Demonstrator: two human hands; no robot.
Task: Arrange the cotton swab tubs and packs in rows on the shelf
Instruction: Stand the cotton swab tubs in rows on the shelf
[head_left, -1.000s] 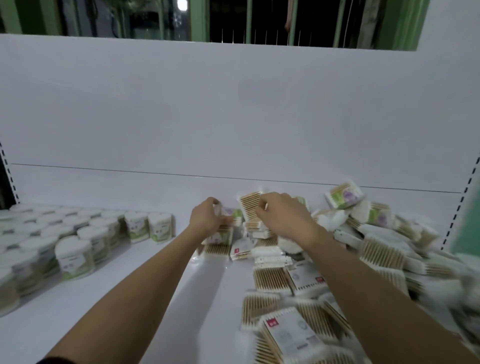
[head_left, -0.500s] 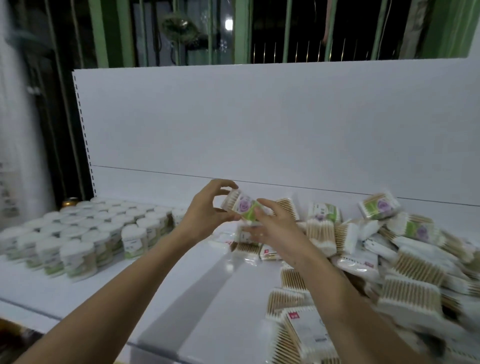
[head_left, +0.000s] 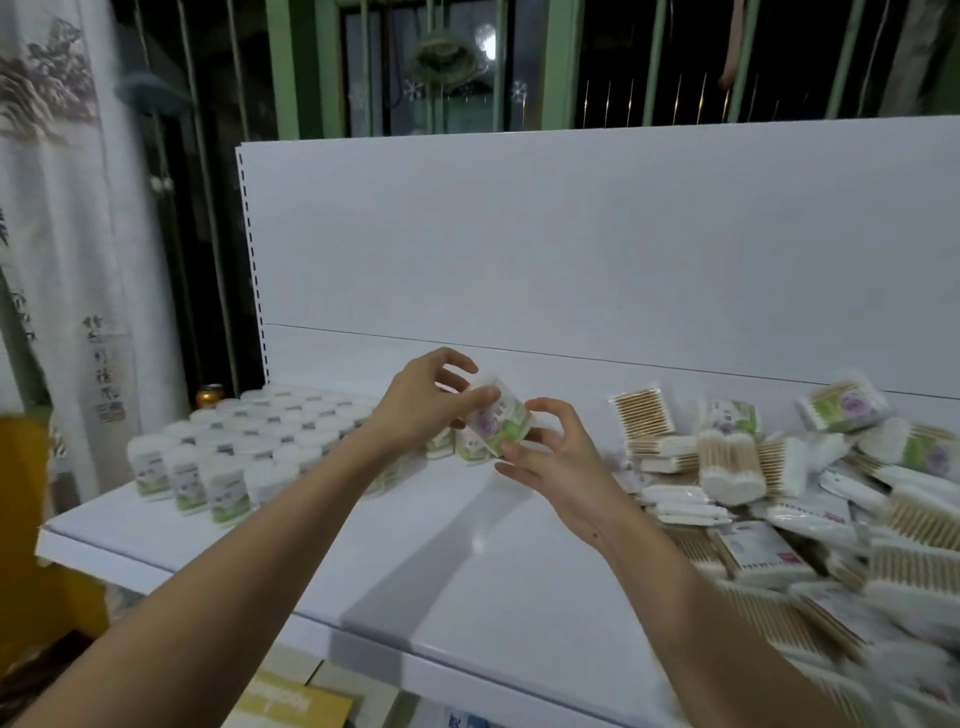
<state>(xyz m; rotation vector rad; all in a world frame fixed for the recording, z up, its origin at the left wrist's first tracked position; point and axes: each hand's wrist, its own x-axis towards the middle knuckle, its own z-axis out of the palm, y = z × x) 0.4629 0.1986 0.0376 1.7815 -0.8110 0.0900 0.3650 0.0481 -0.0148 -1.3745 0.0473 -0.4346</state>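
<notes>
Hands meet above the white shelf (head_left: 322, 561): left hand (head_left: 421, 405) and right hand (head_left: 558, 457) both pinch one green-and-purple-labelled cotton swab tub (head_left: 496, 423).

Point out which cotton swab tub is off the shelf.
The tub held tilted between the left hand and right hand; every other tub stands upright in rows on the shelf.

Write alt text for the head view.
Both hands, left hand and right hand, hold a tilted cotton swab tub above a white shelf. Rows of tubs stand left; a loose pile of swab packs lies right.
</notes>
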